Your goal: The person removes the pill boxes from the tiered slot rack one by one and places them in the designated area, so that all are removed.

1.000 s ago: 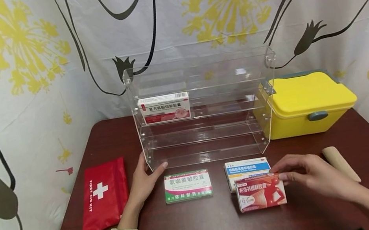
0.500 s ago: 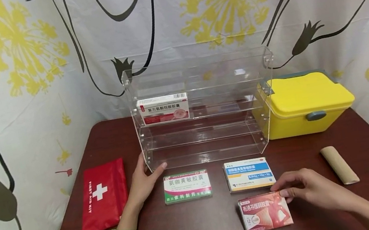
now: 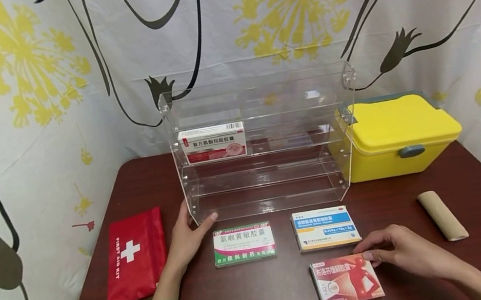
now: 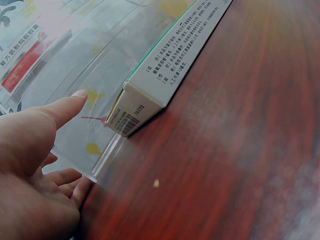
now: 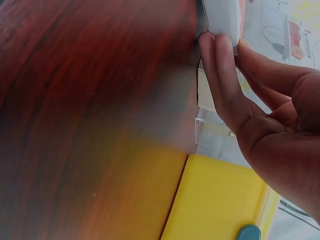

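Observation:
My right hand [image 3: 402,253] pinches the upper right corner of a red and pink medicine box [image 3: 347,280], which lies close over the table front, face up. In the right wrist view, the thumb and fingers stand on either side of the white end of this box [image 5: 223,20]. At the left, my left hand [image 3: 187,237] holds the lower left corner of a clear acrylic rack [image 3: 272,204], thumb in front and fingers partly hidden behind the side panel. Before the rack lie a green and white medicine box [image 3: 244,244] and a blue and white one [image 3: 325,228].
A red and white medicine box [image 3: 213,143] stands on a rack tier at the left. A yellow lidded case [image 3: 402,136] is right of the rack. A red first aid pouch [image 3: 135,256] lies at the left, a tan cylinder [image 3: 442,215] at the right.
My right hand has drawn the red and pink box toward me, uncovering the blue and white box and tipping its face flatter. The left hand has stayed at the rack corner.

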